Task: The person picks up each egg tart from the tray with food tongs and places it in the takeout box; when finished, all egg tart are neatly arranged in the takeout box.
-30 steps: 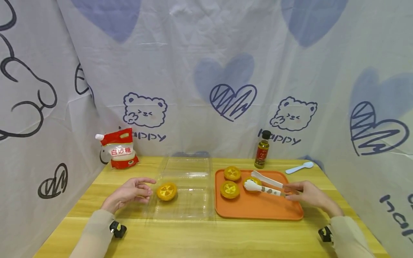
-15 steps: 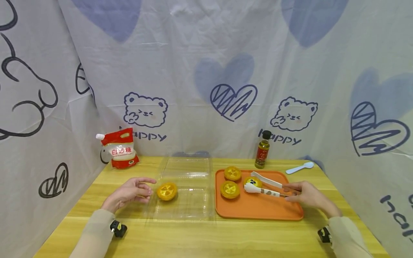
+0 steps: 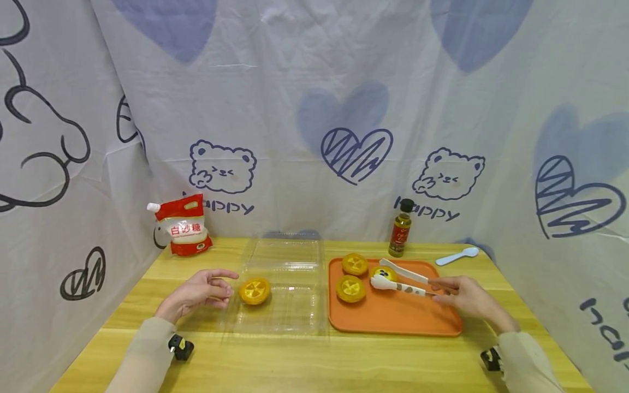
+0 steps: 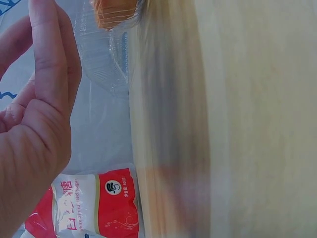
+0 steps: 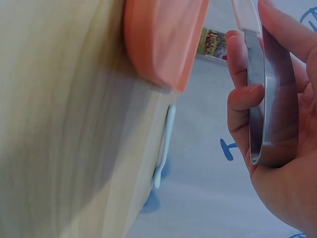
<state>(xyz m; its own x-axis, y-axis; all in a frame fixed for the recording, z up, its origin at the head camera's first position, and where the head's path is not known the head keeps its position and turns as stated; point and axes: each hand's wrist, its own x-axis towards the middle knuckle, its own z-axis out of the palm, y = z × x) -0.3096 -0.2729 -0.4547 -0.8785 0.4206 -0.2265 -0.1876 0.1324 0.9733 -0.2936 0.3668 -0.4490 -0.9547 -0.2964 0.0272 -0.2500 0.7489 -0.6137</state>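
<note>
My right hand (image 3: pixel 467 297) holds white-tipped tongs (image 3: pixel 403 289) with brown spots; in the right wrist view their bent metal band (image 5: pixel 277 119) lies in the palm. Their spread tips lie on either side of an egg tart (image 3: pixel 385 272) with dark dots on top, on the orange tray (image 3: pixel 393 322). Whether the tips touch it, I cannot tell. Two more tarts, a rear one (image 3: pixel 355 264) and a front one (image 3: pixel 351 289), sit left of it. My left hand (image 3: pixel 200 293), fingers relaxed, hovers at the left side of an opened clear plastic box (image 3: pixel 295 311) containing one tart (image 3: pixel 254 291).
A red and white sugar bag (image 3: pixel 187 229) stands at the back left. Behind the tray is a small oil bottle (image 3: pixel 400 232) with a black cap. A pale blue spoon (image 3: pixel 457 256) lies at the back right. Printed cloth (image 3: pixel 290 180) hangs behind the wooden table (image 3: pixel 275 365).
The tongs' tips have shifted slightly around the dotted tart, whose top shows more clearly than a second ago. My left hand has stayed in place.
</note>
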